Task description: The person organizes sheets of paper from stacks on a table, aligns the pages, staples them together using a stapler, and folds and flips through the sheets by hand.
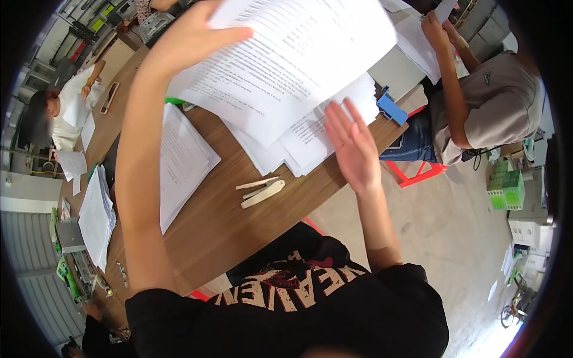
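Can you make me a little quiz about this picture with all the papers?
1. True or false: the left hand grips a printed sheet lifted above the table.
2. What white tool lies on the table near the person? A) scissors B) stapler C) mug
3. Fill in: the right hand is flat and ____, holding nothing, over the spread papers.

Key: 1 true; 2 B; 3 open

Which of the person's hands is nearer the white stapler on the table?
The right hand. It hovers open just above and right of the white stapler; the left hand is raised farther off, holding printed sheets.
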`<action>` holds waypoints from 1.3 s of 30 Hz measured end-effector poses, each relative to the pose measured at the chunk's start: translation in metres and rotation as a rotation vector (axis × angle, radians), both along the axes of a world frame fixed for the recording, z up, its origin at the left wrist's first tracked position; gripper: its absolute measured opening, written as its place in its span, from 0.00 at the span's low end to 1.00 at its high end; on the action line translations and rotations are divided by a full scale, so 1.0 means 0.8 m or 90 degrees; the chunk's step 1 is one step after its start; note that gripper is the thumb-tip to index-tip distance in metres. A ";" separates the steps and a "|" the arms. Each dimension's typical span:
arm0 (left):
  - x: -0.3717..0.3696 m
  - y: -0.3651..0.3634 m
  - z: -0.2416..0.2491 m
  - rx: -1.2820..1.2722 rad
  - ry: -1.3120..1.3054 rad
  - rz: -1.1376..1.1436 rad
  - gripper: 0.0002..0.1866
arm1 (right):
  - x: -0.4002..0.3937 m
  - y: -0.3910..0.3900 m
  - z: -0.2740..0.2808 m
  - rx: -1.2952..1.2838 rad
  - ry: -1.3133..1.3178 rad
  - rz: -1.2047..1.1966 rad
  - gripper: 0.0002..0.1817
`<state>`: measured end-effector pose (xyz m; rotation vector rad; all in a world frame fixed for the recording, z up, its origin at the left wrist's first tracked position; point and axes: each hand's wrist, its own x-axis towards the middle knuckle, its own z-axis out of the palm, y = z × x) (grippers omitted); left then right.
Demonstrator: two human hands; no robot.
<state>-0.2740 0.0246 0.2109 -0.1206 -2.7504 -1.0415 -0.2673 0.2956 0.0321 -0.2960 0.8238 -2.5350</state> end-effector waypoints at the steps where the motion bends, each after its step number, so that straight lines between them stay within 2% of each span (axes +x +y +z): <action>1: 0.027 -0.001 0.009 0.032 0.035 0.041 0.23 | 0.000 -0.003 0.009 0.023 0.129 -0.042 0.38; 2: 0.055 0.002 0.014 0.106 0.059 0.052 0.24 | -0.002 -0.008 0.023 0.016 0.132 -0.040 0.38; 3: 0.082 0.000 0.015 0.100 0.063 0.055 0.24 | -0.005 -0.014 0.041 0.039 0.257 0.002 0.41; 4: 0.107 -0.005 0.011 0.172 0.108 0.086 0.25 | -0.006 -0.021 0.057 0.063 0.381 0.044 0.44; 5: 0.134 -0.009 0.004 0.245 0.154 0.117 0.26 | -0.005 -0.030 0.069 0.057 0.385 0.048 0.44; 7: 0.194 -0.013 -0.015 0.366 0.217 0.207 0.28 | 0.006 -0.057 0.091 0.049 0.563 0.107 0.42; 8: 0.227 -0.013 -0.026 0.380 0.241 0.230 0.29 | 0.021 -0.069 0.105 0.097 0.597 0.128 0.35; 9: 0.261 -0.013 -0.036 0.395 0.266 0.257 0.29 | 0.036 -0.082 0.113 0.087 0.605 0.141 0.35; 11: 0.325 -0.008 -0.054 0.435 0.266 0.315 0.28 | 0.069 -0.110 0.122 0.202 0.606 0.255 0.24; 12: 0.354 -0.005 -0.062 0.479 0.258 0.356 0.28 | 0.085 -0.129 0.120 0.193 0.617 0.281 0.24; 14: 0.397 0.009 -0.077 0.519 0.245 0.410 0.26 | 0.120 -0.164 0.106 0.166 0.621 0.215 0.17; 15: 0.414 0.017 -0.084 0.559 0.221 0.433 0.24 | 0.137 -0.174 0.105 0.156 0.627 0.245 0.17; 17: 0.437 0.032 -0.098 0.545 0.240 0.460 0.22 | 0.170 -0.185 0.102 0.252 0.582 0.241 0.17; 19: 0.454 0.045 -0.114 0.533 0.250 0.475 0.21 | 0.202 -0.186 0.103 0.223 0.620 0.232 0.18; 21: 0.466 0.056 -0.132 0.381 0.238 0.478 0.21 | 0.226 -0.176 0.105 0.322 0.647 0.220 0.19; 22: 0.465 0.056 -0.147 0.386 0.242 0.484 0.21 | 0.232 -0.180 0.090 0.272 0.677 0.190 0.19; 24: 0.460 0.057 -0.173 0.377 0.285 0.525 0.19 | 0.239 -0.183 0.068 0.290 0.690 0.201 0.21; 28: 0.457 0.068 -0.173 0.420 0.276 0.555 0.18 | 0.240 -0.172 0.088 0.327 0.737 0.190 0.25; 30: 0.455 0.077 -0.160 0.469 0.356 0.535 0.17 | 0.245 -0.165 0.092 0.328 0.729 0.208 0.27; 31: 0.449 0.078 -0.166 0.471 0.355 0.525 0.17 | 0.247 -0.166 0.088 0.323 0.712 0.189 0.17; 33: 0.440 0.075 -0.184 0.384 0.356 0.636 0.20 | 0.246 -0.164 0.080 0.311 0.697 0.165 0.09; 34: 0.442 0.076 -0.184 0.380 0.358 0.631 0.20 | 0.246 -0.162 0.078 0.354 0.709 0.196 0.19; 36: 0.446 0.078 -0.187 0.566 0.390 0.595 0.20 | 0.247 -0.147 0.092 0.342 0.752 0.226 0.31; 37: 0.451 0.079 -0.191 0.565 0.390 0.600 0.20 | 0.248 -0.140 0.100 0.336 0.773 0.242 0.38; 39: 0.462 0.079 -0.196 0.597 0.390 0.543 0.19 | 0.252 -0.138 0.093 0.325 0.803 0.194 0.36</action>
